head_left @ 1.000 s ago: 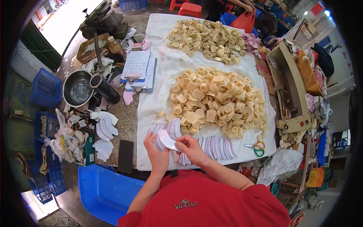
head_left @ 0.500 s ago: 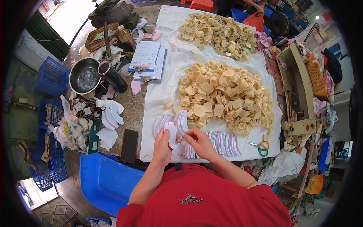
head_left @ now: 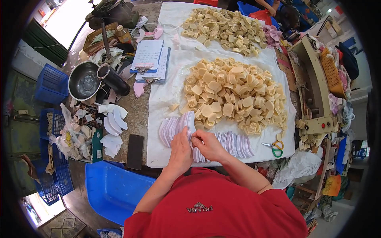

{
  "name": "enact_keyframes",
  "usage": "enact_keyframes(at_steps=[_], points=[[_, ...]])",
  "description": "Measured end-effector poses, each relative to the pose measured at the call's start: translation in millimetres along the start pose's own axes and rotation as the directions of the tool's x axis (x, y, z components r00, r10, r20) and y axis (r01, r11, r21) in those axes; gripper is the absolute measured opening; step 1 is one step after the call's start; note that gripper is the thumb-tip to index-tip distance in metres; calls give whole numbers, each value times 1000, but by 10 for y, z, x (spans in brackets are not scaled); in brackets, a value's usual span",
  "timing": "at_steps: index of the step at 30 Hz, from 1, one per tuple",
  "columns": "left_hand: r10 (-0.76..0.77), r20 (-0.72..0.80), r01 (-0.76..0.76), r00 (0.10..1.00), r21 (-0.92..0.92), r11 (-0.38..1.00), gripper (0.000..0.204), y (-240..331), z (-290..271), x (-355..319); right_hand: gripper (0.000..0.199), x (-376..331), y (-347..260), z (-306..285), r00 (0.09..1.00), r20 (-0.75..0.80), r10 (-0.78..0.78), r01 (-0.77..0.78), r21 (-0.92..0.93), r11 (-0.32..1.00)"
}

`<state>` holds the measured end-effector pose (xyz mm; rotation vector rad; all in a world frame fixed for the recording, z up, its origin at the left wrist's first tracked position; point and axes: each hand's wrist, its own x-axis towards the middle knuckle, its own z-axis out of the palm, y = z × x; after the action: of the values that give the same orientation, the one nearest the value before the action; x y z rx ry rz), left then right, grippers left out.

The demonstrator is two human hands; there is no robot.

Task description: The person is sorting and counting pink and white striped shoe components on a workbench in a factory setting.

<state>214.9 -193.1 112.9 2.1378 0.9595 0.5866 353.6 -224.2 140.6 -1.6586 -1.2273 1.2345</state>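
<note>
A fanned row of thin pale lilac-white cut pieces [head_left: 174, 127] lies along the near edge of a white cloth [head_left: 158, 95]. My left hand [head_left: 179, 147] presses down on the row near its middle. My right hand [head_left: 207, 143] is right beside it, fingers pinching one of the pieces in the row. The rest of the row [head_left: 236, 143] runs on to the right of my hands. Just beyond them is a big heap of cream foam cup-shaped pieces [head_left: 230, 95].
A second cream heap [head_left: 222, 25] lies farther back. Green-handled scissors [head_left: 274, 147] rest at the cloth's right edge. Left of the cloth are a dark phone [head_left: 135, 151], white cut pieces [head_left: 113, 127], a steel bowl [head_left: 83, 81], a clipboard with papers [head_left: 151, 59] and a blue bin [head_left: 113, 188].
My hands held a single piece raised above the row; they have come down together onto the fanned row. The view has shifted a little.
</note>
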Motion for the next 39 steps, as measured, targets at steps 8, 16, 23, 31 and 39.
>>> enact_keyframes(at_steps=[8, 16, 23, 31, 39], points=[[15, -10, -16, 1000, -199, 980, 64, -35, -13, 60, 15, 19, 24, -46, 996, 87, -2, -25, 306, 952], [-21, 13, 20, 1000, 54, 998, 65, 69, -36, 48, 16, 16, -51, -98, 996, 88, -13, 11, 20, 1000], [-50, 50, 45, 997, 100, 994, 67, 70, -18, 44, 16, 1, -55, -88, 997, 76, -2, 0, 25, 1000], [-64, 43, 59, 997, 118, 991, 68, 86, -25, 43, 16, -3, -82, -102, 993, 109, -38, 37, 6, 999], [-81, 65, 73, 995, 120, 990, 67, 49, -20, -5, 13, 7, 37, -99, 990, 140, 9, -17, 62, 998]])
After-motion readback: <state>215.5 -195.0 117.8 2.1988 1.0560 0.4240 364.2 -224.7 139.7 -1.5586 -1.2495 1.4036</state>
